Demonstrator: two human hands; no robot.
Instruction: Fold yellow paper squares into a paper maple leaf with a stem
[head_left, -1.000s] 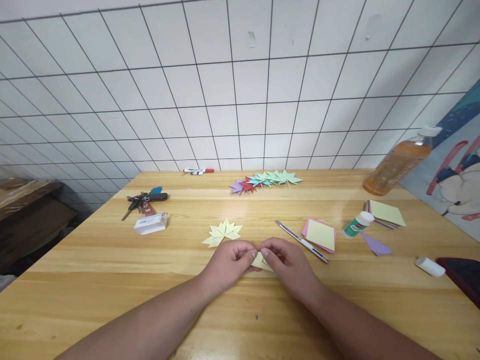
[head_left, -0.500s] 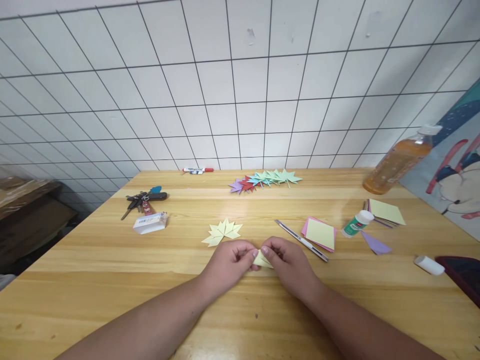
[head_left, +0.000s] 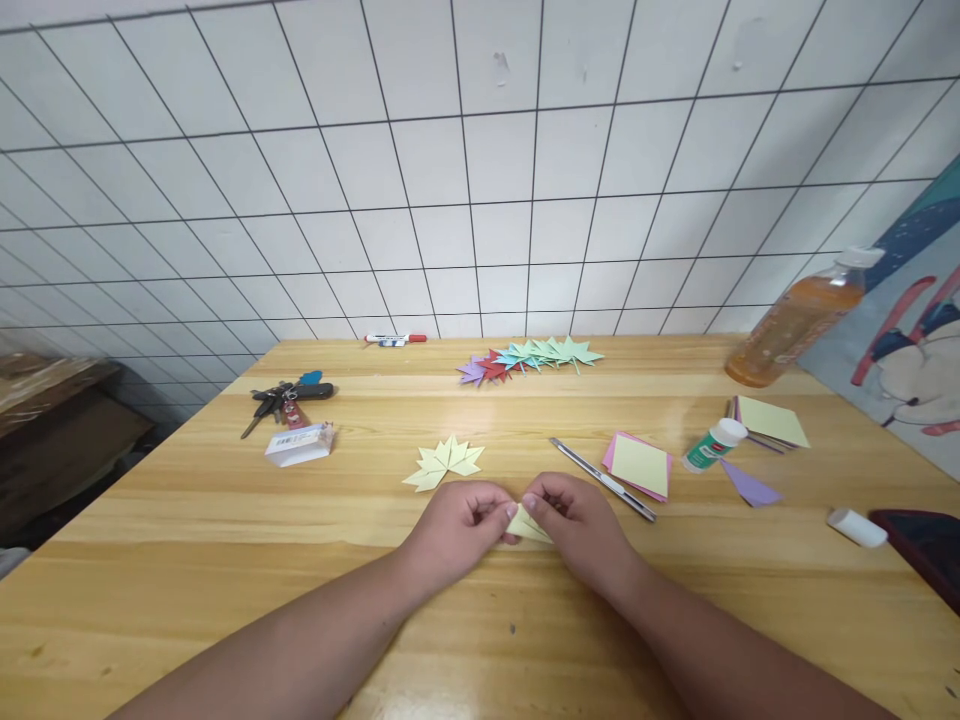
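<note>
And here are both hands, close together over the table (head_left: pixel 300 570), a small piece of yellow paper (head_left: pixel 531 524) pinched between them! The left hand (head_left: pixel 463 520) has its thumb and curled fingers closed on the paper's left end; the right hand (head_left: pixel 581 525), just as tightly curled, grips the other side, thumb on top, hiding part of the folds from me. Just beyond the left knuckles lies a spiky yellow leaf (head_left: pixel 444 463), flat on the wood. Off the right hand, a slanting knife (head_left: pixel 604 480), then the notes (head_left: pixel 641 468), yellow over pink, then the green glue (head_left: pixel 714 446), with a purple sheet (head_left: pixel 752 485) just beside it. And near the wall (head_left: pixel 495 230), what a row: overlapping leaves (head_left: pixel 551 352) in purple, red, blue and green
</note>
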